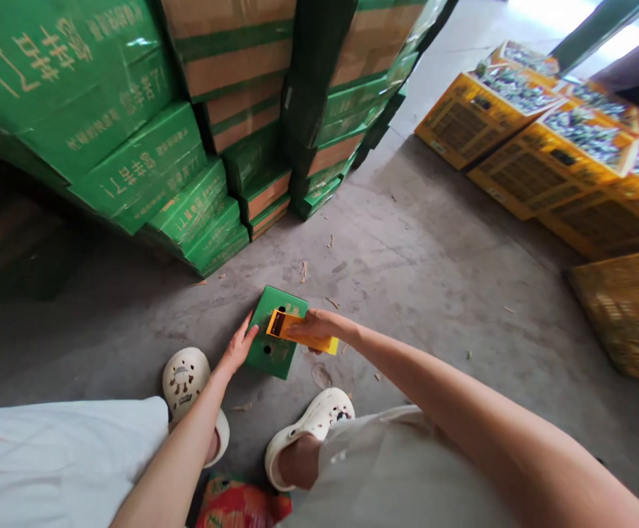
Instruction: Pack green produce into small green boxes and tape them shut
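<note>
On the floor between my feet stands a small green carton (277, 364) with round dark holes in its top. My left hand (238, 347) rests against the carton's left side, fingers stretched out and thumb apart. Wrapped round a yellow box-shaped tool (319, 342), my right hand (321, 327) keeps it over the carton's top. The tool's left end has a dark rectangular opening. Its exact kind cannot be made out, and my right fingers are partly hidden beneath it. Whether the tool touches the carton is unclear.
Tall stacks of green cartons (138, 158) stand ahead on the left. Yellow crates (522, 165) filled with small bluish items are at the right, with a woven basket (627, 308) nearer. A red package (237, 506) lies behind my white clogs (311, 429). Scraps litter the floor.
</note>
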A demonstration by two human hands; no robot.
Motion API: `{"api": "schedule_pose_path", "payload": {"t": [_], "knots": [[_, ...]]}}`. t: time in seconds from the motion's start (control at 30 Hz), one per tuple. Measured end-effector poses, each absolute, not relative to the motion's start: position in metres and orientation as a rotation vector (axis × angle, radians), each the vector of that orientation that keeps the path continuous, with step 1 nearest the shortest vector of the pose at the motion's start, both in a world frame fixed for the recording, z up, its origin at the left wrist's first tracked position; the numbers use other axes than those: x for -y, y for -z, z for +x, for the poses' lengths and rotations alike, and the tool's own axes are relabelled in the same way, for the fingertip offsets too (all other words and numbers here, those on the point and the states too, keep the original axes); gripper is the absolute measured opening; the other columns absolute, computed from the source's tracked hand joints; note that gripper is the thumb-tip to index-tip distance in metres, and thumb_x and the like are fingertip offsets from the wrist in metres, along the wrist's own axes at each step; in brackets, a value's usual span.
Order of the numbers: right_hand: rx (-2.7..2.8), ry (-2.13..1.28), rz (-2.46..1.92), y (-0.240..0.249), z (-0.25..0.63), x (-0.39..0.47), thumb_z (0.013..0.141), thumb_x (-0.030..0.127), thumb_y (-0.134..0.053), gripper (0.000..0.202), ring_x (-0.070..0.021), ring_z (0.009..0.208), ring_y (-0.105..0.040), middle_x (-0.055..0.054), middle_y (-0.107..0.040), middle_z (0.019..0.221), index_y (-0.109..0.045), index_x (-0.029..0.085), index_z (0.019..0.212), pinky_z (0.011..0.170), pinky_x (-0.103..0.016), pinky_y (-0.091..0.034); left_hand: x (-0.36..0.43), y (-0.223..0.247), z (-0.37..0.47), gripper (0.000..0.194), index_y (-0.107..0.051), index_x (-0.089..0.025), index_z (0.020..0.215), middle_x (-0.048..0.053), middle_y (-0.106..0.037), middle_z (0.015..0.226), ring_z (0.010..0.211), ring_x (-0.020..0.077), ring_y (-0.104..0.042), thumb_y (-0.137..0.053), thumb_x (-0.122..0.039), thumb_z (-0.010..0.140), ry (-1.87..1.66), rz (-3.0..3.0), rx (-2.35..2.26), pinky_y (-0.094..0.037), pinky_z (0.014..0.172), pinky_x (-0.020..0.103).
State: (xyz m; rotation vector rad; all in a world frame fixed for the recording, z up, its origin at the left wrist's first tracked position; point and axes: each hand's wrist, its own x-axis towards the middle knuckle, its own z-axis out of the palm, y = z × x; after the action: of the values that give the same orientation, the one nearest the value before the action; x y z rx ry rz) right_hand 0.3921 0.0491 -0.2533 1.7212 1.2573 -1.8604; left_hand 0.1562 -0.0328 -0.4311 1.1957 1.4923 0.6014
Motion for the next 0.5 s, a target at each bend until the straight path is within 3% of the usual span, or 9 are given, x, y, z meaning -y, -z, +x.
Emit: {"api": "schedule_pose_path", "payload": {"t": [0.1, 0.27, 0.5], "knots": [[-1.317, 1.834, 1.671, 0.245, 0.403, -0.049, 0.098, 0.04, -0.067, 0.023, -0.0166, 0.051, -0.064, -0.004, -0.068, 0.066, -0.071, 0.017, 0.096, 0.049, -0.024, -0.056, 0.03, 0.431, 0.159, 0.065, -0.04, -0.013, 0.163, 0.012, -0.045, 0.167, 0.157, 0.0207, -0.039, -0.038, -0.05, 0.109, -0.594, 1.197, -1.485, -0.028, 0.132, 0.036], [-1.495, 1.61, 1.685, 0.228, 0.43, -0.043, 0.089, 0.061, -0.073, 0.045, -0.0266, 0.07, -0.072, -0.013, -0.073, 0.074, -0.073, 0.017, 0.081, 0.054, -0.028, -0.055, 0.026, 0.427, 0.162, 0.063, -0.043, -0.014, 0.162, 0.011, -0.049, 0.165, 0.155, 0.0203, -0.044, -0.039, -0.048, 0.109, -0.591, 1.207, -1.452, -0.031, 0.13, 0.036], [-1.425, 1.538, 1.724, 0.231, 0.447, -0.023, 0.096, 0.058, -0.067, 0.045, -0.0229, 0.064, -0.072, -0.014, -0.076, 0.078, -0.069, 0.017, 0.077, 0.05, -0.026, -0.052, 0.025, 0.427, 0.162, 0.06, -0.046, -0.015, 0.161, 0.011, -0.049, 0.165, 0.155, 0.021, -0.044, -0.043, -0.045, 0.108, -0.573, 1.184, -1.446, -0.03, 0.131, 0.037]]}}
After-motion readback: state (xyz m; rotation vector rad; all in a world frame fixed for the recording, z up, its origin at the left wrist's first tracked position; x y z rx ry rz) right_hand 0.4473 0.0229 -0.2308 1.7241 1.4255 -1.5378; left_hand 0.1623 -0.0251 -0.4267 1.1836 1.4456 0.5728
